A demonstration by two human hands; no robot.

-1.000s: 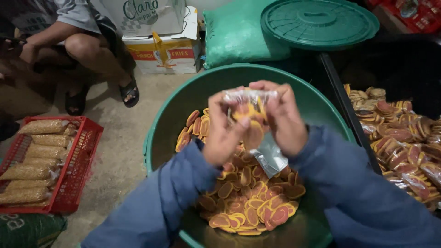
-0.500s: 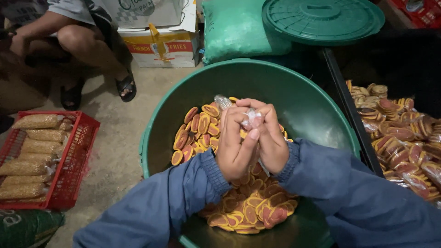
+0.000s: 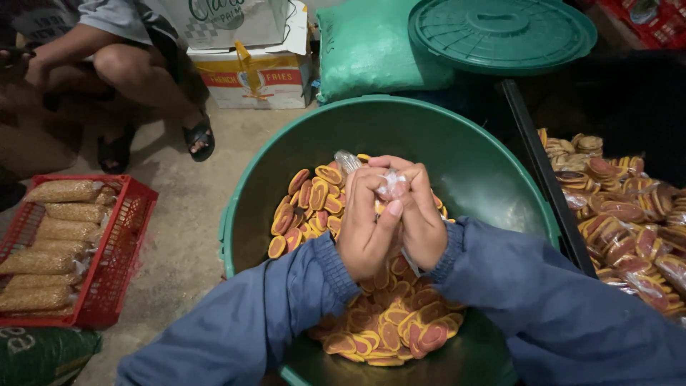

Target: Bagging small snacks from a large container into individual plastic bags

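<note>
My left hand [image 3: 368, 225] and my right hand [image 3: 416, 214] are pressed together over a big green tub [image 3: 493, 179], both closed on a small clear plastic bag [image 3: 391, 184] whose twisted top sticks out between the fingers. The bag's contents are mostly hidden by my hands. Below them, a heap of orange oval snack pieces with red centres [image 3: 314, 204] covers the tub's bottom. Both arms wear blue sleeves.
A black crate [image 3: 532, 154] to the right holds several filled snack bags [image 3: 629, 221]. A red crate [image 3: 118, 250] of packed bags sits on the floor at left. Another person squats at top left, their sandalled foot [image 3: 196, 136] near a cardboard box [image 3: 254, 71]. A green lid [image 3: 500, 32] and green sack [image 3: 364, 50] lie behind.
The open bag held up between my hands a second ago has come down toward the tub, and both hands have closed tightly around its top.
</note>
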